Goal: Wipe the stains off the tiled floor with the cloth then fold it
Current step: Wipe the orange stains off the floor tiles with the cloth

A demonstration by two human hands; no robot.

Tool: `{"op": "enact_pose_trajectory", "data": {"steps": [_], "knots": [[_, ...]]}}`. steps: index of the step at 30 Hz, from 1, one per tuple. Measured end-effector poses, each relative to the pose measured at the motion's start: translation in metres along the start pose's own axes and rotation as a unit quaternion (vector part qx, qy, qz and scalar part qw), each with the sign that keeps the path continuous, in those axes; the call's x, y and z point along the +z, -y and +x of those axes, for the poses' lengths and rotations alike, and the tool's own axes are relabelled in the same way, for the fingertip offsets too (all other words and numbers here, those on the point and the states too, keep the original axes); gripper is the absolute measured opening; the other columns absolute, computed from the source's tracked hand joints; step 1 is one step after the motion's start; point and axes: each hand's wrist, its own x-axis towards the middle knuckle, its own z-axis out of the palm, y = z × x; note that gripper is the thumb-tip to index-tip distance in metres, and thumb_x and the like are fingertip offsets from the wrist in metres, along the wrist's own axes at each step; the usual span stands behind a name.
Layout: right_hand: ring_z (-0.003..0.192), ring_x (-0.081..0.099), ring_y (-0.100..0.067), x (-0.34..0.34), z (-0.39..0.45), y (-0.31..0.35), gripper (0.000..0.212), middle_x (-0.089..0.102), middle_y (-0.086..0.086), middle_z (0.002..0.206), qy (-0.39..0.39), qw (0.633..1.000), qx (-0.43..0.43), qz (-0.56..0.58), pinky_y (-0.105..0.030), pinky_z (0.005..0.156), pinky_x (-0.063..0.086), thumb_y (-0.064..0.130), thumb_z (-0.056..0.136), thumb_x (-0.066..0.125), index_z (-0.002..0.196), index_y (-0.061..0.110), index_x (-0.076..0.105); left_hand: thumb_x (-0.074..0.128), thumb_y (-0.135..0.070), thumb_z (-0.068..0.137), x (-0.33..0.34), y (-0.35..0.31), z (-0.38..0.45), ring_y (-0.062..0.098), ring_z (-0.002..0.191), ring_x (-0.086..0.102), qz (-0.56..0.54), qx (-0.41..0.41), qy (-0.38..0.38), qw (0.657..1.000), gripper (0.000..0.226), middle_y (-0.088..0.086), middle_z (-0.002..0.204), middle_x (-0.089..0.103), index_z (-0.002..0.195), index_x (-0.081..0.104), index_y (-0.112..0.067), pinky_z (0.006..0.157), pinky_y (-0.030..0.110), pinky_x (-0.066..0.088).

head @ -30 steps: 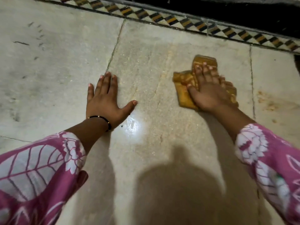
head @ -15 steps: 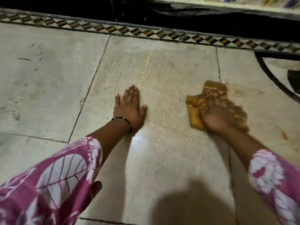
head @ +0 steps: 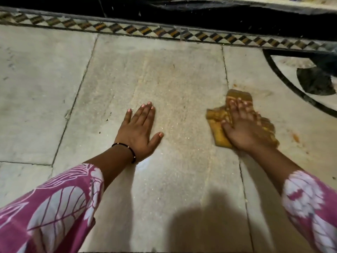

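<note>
A crumpled yellow-orange cloth (head: 217,123) lies on the pale tiled floor (head: 175,83), over the joint between two tiles. My right hand (head: 244,130) presses flat on top of the cloth, fingers spread, and is blurred. My left hand (head: 139,133) rests palm-down on the bare tile to the left, fingers apart, holding nothing; a thin dark bracelet circles its wrist. Orange stains show on the right tile, one (head: 295,137) just right of the cloth and a fainter smear (head: 262,93) beyond it.
A diamond-patterned border strip (head: 164,32) runs along the far edge, with a dark step or wall behind it. A black curved inlay (head: 284,84) marks the floor at far right. My shadow falls on the near tiles.
My right hand has slid the cloth to the right, from the middle tile onto the tile joint beside the stains. My left hand stays flat on the floor, and the view has shifted right.
</note>
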Motion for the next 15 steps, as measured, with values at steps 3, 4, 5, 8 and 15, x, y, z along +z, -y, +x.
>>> {"op": "enact_pose_trajectory", "data": {"steps": [3, 4, 5, 8, 15], "knots": [[0.145, -0.008, -0.022, 0.009, -0.014, 0.050, 0.082, -0.010, -0.004, 0.158, -0.005, 0.991, -0.126, -0.039, -0.046, 0.115, -0.006, 0.066, 0.086, 0.013, 0.150, 0.020, -0.007, 0.009, -0.062, 0.086, -0.002, -0.002, 0.000, 0.011, 0.144, -0.006, -0.005, 0.000, -0.005, 1.000, 0.080, 0.000, 0.159, -0.006, 0.151, -0.001, -0.016, 0.117, 0.038, -0.009], [0.145, -0.007, -0.021, 0.015, -0.034, 0.057, 0.084, -0.008, -0.002, 0.158, -0.008, 0.981, -0.185, -0.057, -0.045, 0.115, -0.006, 0.068, 0.083, 0.014, 0.150, 0.021, -0.005, 0.010, -0.062, 0.086, -0.003, -0.002, 0.000, 0.012, 0.145, -0.004, -0.007, 0.000, -0.007, 1.000, 0.080, 0.000, 0.159, -0.004, 0.151, 0.000, -0.016, 0.117, 0.038, -0.008], [0.145, -0.005, -0.018, 0.021, -0.054, 0.055, 0.082, -0.007, 0.001, 0.158, -0.009, 0.970, -0.233, -0.061, -0.044, 0.116, -0.005, 0.066, 0.084, 0.019, 0.150, 0.023, -0.002, 0.011, -0.062, 0.086, -0.003, -0.002, 0.000, 0.012, 0.145, -0.003, -0.010, -0.001, -0.010, 1.000, 0.080, 0.000, 0.159, -0.003, 0.151, 0.001, -0.016, 0.117, 0.038, -0.007], [0.145, 0.004, -0.014, 0.027, -0.087, 0.004, 0.070, 0.003, 0.009, 0.157, -0.022, 0.970, -0.244, -0.002, -0.042, 0.115, 0.002, 0.054, 0.086, 0.027, 0.149, 0.034, 0.007, 0.014, -0.061, 0.087, -0.002, -0.002, -0.001, 0.012, 0.145, -0.001, -0.020, -0.005, -0.019, 1.000, 0.079, -0.001, 0.159, -0.001, 0.151, 0.004, -0.016, 0.118, 0.039, -0.005], [0.146, 0.000, -0.020, -0.001, -0.005, -0.011, 0.065, 0.003, -0.002, 0.160, -0.017, 0.999, 0.003, 0.050, -0.044, 0.117, 0.003, 0.045, 0.092, 0.028, 0.151, 0.023, 0.009, 0.017, -0.062, 0.085, -0.003, -0.001, 0.000, 0.014, 0.146, 0.003, -0.012, -0.011, -0.003, 1.000, 0.081, -0.001, 0.159, 0.002, 0.152, 0.007, -0.017, 0.119, 0.041, 0.002]]}}
